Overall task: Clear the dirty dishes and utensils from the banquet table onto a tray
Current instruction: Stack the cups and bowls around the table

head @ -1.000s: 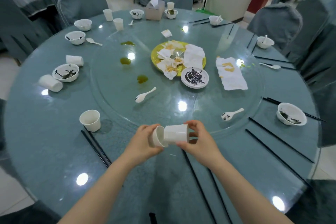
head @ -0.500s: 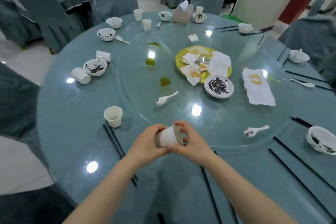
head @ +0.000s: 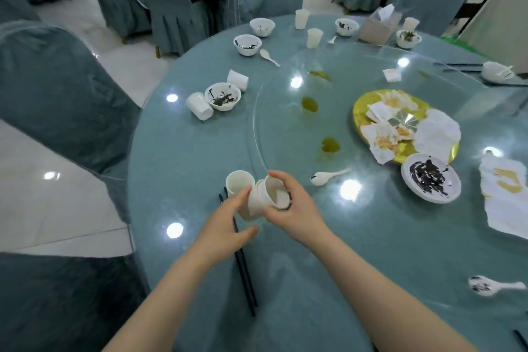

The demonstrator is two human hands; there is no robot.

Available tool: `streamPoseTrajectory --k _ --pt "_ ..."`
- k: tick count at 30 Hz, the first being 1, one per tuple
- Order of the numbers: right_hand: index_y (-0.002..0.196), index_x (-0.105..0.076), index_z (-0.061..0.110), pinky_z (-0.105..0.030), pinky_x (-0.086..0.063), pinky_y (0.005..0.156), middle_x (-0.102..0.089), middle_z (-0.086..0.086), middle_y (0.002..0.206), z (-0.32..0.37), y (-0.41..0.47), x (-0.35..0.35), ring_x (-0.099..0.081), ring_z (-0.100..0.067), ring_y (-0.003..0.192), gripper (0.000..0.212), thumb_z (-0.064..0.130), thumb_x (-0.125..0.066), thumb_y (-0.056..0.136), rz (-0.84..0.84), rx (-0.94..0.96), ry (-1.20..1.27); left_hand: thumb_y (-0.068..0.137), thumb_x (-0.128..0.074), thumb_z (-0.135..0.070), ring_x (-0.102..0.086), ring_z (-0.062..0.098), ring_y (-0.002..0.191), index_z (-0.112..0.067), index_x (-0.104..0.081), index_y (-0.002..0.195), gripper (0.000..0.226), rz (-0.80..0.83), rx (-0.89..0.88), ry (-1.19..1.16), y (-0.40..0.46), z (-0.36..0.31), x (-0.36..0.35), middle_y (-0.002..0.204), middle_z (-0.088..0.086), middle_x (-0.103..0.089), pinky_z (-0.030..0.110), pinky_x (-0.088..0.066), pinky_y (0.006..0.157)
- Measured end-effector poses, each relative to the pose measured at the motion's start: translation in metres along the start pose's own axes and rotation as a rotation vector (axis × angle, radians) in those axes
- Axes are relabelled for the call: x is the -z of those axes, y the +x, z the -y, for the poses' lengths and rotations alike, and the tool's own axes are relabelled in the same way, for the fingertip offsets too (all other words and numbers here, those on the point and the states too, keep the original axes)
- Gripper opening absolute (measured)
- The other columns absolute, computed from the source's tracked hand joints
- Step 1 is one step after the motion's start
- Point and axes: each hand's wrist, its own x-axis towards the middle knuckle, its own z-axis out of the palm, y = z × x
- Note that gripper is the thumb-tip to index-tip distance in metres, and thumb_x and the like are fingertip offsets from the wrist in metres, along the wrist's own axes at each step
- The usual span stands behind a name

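My right hand (head: 294,214) grips two nested white cups (head: 273,194), tilted with the mouth toward me, just above the table's near-left side. My left hand (head: 225,228) lies against the stack's lower end with straight fingers and the thumb spread apart. Another white cup (head: 238,183) stands upright just behind my left fingers. Black chopsticks (head: 245,280) lie under my left wrist. A white spoon (head: 328,176) and a small dirty plate (head: 431,181) rest on the glass turntable (head: 285,128). No tray is in view.
A dirty bowl (head: 223,96) sits between two toppled cups (head: 199,106) at the left. Farther back are more bowls, cups and a tissue box (head: 377,28). A yellow plate (head: 360,111) holds crumpled napkins. A covered chair (head: 57,94) stands close at the left.
The two cups have been pushed together into one stack. My view and both hands shifted left toward the standing cup; my left hand has loosened from the stack.
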Motion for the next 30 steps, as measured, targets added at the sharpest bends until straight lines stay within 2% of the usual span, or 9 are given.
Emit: streamPoseTrajectory --k 2,6,10,14,19,22,24,27,30 --pt "0.124 -0.047 0.043 -0.028 -0.043 0.098 -0.054 0.01 0.122 0.003 0.021 -0.009 -0.05 -0.006 0.113 0.066 0.028 -0.068 0.063 -0.018 0.032 -0.017 0.082 -0.07 -0.019 -0.027 -0.013 0.125 -0.028 -0.025 0.148 0.08 -0.012 0.018 0.015 0.009 0.007 0.01 0.138 -0.027 -0.027 -0.012 -0.014 0.084" --pt "0.129 -0.046 0.035 -0.018 -0.036 0.094 -0.049 0.018 0.115 0.002 0.058 -0.027 -0.044 -0.001 0.11 0.067 0.017 -0.07 0.069 -0.085 0.072 -0.075 0.082 -0.07 -0.024 -0.025 -0.014 0.124 -0.031 -0.022 0.148 0.081 -0.09 0.079 -0.001 0.02 0.028 0.027 0.137 -0.032 -0.025 -0.004 -0.016 0.092" --pt "0.135 -0.046 0.03 -0.027 -0.036 0.101 -0.048 -0.003 0.121 -0.009 0.082 -0.042 -0.046 -0.017 0.114 0.069 0.023 -0.072 0.071 0.02 0.073 -0.308 0.083 -0.07 -0.023 -0.027 -0.002 0.136 -0.028 -0.023 0.149 0.082 -0.095 0.145 -0.053 0.023 0.045 0.036 0.15 -0.018 -0.03 0.017 -0.021 0.107" --pt "0.138 -0.042 0.035 -0.029 -0.035 0.103 -0.045 -0.004 0.127 -0.024 0.084 -0.06 -0.045 -0.023 0.118 0.068 0.028 -0.072 0.077 0.133 0.014 -0.402 0.083 -0.07 -0.022 -0.027 -0.008 0.13 -0.031 -0.024 0.148 0.08 -0.091 0.171 -0.059 0.02 0.054 0.039 0.149 -0.018 -0.032 0.016 -0.021 0.105" --pt "0.14 -0.039 0.035 -0.013 -0.031 0.09 -0.049 -0.003 0.126 -0.023 0.074 -0.064 -0.048 -0.014 0.117 0.071 0.028 -0.073 0.078 0.151 -0.006 -0.352 0.082 -0.071 -0.02 -0.029 -0.004 0.132 -0.029 -0.027 0.147 0.079 -0.083 0.163 -0.04 0.015 0.056 0.039 0.148 -0.016 -0.035 0.016 -0.022 0.105" --pt "0.139 -0.04 0.03 -0.01 -0.027 0.092 -0.052 0.0 0.131 -0.014 0.059 -0.053 -0.045 -0.012 0.121 0.073 0.031 -0.076 0.075 0.134 0.037 -0.348 0.079 -0.074 -0.017 -0.03 0.001 0.137 -0.026 -0.028 0.146 0.082 -0.061 0.124 -0.033 0.016 0.048 0.039 0.149 -0.014 -0.034 0.016 -0.022 0.107" --pt "0.139 -0.04 0.025 -0.014 -0.03 0.098 -0.05 0.004 0.134 -0.007 0.045 -0.045 -0.044 -0.011 0.123 0.078 0.032 -0.079 0.072 0.078 0.021 -0.283 0.078 -0.074 -0.016 -0.03 0.002 0.137 -0.026 -0.028 0.147 0.084 -0.032 0.097 -0.015 0.015 0.039 0.036 0.149 -0.013 -0.034 0.017 -0.023 0.108" --pt "0.135 -0.04 0.023 -0.032 -0.041 0.1 -0.052 0.007 0.131 0.002 0.022 -0.034 -0.05 -0.012 0.119 0.081 0.032 -0.083 0.066 -0.003 -0.043 -0.187 0.077 -0.074 -0.017 -0.031 -0.002 0.134 -0.025 -0.028 0.147 0.085 0.008 0.057 -0.002 0.013 0.024 0.028 0.149 -0.014 -0.034 0.008 -0.022 0.101" --pt "0.133 -0.041 0.025 -0.032 -0.044 0.097 -0.055 0.009 0.125 0.007 -0.003 -0.021 -0.053 -0.011 0.113 0.08 0.032 -0.082 0.065 -0.035 -0.08 -0.139 0.076 -0.077 -0.019 -0.037 0.001 0.132 -0.019 -0.033 0.145 0.082 0.048 -0.03 -0.003 0.012 0.004 0.017 0.146 -0.009 -0.041 0.012 -0.028 0.104"
